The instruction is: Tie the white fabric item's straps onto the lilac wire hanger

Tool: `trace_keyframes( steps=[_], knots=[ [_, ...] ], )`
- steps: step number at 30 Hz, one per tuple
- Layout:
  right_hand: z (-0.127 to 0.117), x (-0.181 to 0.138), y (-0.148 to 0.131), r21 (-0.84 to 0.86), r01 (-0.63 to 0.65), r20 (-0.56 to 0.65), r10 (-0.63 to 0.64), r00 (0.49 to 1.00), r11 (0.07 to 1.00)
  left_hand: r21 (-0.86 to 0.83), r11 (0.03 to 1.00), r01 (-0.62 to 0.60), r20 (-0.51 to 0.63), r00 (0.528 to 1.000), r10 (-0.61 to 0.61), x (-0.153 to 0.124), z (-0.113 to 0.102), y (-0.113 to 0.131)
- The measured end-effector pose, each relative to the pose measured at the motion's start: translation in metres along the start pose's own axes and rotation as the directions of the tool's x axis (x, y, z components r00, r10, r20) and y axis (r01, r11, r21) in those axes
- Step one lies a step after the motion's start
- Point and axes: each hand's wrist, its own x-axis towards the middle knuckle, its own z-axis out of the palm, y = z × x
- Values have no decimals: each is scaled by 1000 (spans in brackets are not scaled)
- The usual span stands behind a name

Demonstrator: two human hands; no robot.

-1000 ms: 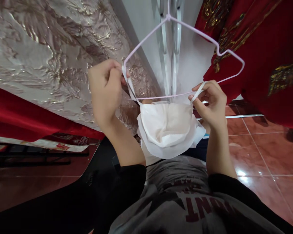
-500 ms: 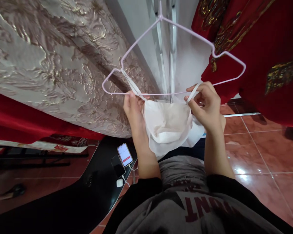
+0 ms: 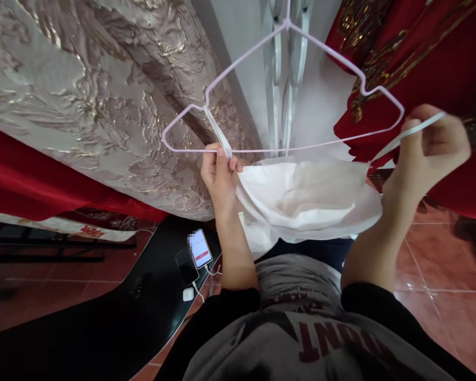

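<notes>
A pale lilac clothes hanger [image 3: 325,47] hangs in front of me. One thin white strap of a white garment [image 3: 297,190] loops over the hanger's left notch. My left hand [image 3: 220,169] pinches that strap where it meets the hanger's lower bar. My right hand [image 3: 432,143] is out past the hanger's right end, fingers closed on the other white strap [image 3: 396,138], which is pulled taut and off the hanger. Below the bar the garment spreads between both hands, its sheer lower part near my lap.
Silvery-pink embossed fabric [image 3: 115,106] hangs at left, and red fabric with gold trim [image 3: 420,63] at right. On a black curved surface [image 3: 103,307] lie two phones, the lit one [image 3: 201,248] with a cable, and a small white case [image 3: 188,294]. Red floor tiles [image 3: 452,264] show at right.
My right hand has moved right with its strap, past the hanger's end, stretching the garment wider. My left hand stays at the left strap and bar. The view has shifted slightly.
</notes>
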Motion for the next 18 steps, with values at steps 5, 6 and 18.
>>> trace_keyframes(
  steps=[5, 6, 18],
  knots=[
    [26, 38, -46, -44, -68, 349, 79, 934, 997, 16, 999, 51, -41, 998, -50, 1, 2, 4],
    [32, 42, -54, -56, -57, 401, 75, 913, 997, 36, 997, 73, -52, 996, -71, 1, 2, 5],
    [55, -37, -84, 36, -18, 530, -3, 848, 999, 137, 977, 162, -52, 986, -156, -1, -9, 14]
  ],
)
